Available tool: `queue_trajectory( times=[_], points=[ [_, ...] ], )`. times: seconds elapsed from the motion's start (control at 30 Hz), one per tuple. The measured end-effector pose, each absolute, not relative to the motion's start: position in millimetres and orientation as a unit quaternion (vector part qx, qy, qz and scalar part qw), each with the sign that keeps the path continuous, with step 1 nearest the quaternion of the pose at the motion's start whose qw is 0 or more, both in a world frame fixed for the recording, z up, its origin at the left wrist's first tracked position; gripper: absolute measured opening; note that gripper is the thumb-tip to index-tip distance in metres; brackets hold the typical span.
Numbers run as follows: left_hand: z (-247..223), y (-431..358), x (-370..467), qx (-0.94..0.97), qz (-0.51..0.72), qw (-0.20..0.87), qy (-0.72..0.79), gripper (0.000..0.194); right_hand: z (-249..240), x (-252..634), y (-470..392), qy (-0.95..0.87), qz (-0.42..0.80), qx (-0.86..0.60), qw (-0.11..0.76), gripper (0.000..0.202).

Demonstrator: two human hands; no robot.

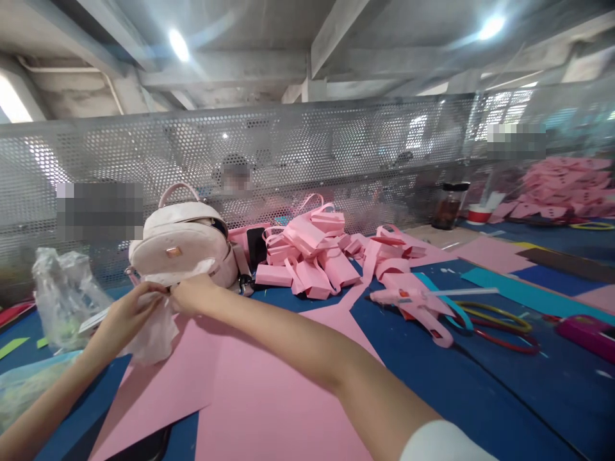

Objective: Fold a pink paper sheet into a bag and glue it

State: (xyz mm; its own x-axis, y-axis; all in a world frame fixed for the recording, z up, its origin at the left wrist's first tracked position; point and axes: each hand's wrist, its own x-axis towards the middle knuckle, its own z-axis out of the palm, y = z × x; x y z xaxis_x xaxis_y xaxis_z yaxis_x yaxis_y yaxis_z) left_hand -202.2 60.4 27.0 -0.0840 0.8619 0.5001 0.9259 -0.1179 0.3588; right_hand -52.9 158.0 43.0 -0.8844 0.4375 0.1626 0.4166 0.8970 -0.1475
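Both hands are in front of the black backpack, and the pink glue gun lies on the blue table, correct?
The head view shows an off-white backpack, not black. The left hand and right hand are in front of it; the pink glue gun lies on the blue table.

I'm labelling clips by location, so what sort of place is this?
Probably a craft workshop: a glue gun, a pile of pink paper bags and coloured sheets lie on the table.

Head camera, one: worn above the blue worktable, facing forward and down across it to the perforated metal partition; forearms near, ceiling far. Shared views: none, single view.
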Motion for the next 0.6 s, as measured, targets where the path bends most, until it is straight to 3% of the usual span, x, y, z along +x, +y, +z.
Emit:
queue_trajectory(
  times=[0.1, 0.33, 0.5, 0.6],
  points=[
    [30.6, 57.4, -198.8, -0.649, -0.356, 0.019, -0.672, 0.036, 44.6, -53.0, 155.6, -0.965, 0.081, -0.219, 0.117, 0.033],
    [40.1, 34.0, -176.9, -0.578, -0.436, -0.018, -0.69, 0.039, 34.3, -22.1, 133.0, -0.917, 0.214, -0.217, 0.257, 0.03],
    [49.1, 30.1, -157.1, -0.577, -0.447, -0.052, -0.682, 0.042, 20.9, -4.7, 131.0, -0.896, 0.339, -0.17, 0.232, 0.019],
    [47.3, 28.0, -149.6, -0.597, -0.418, -0.091, -0.678, 0.042, 15.8, 4.5, 134.5, -0.871, 0.385, -0.176, 0.249, 0.025]
  ],
)
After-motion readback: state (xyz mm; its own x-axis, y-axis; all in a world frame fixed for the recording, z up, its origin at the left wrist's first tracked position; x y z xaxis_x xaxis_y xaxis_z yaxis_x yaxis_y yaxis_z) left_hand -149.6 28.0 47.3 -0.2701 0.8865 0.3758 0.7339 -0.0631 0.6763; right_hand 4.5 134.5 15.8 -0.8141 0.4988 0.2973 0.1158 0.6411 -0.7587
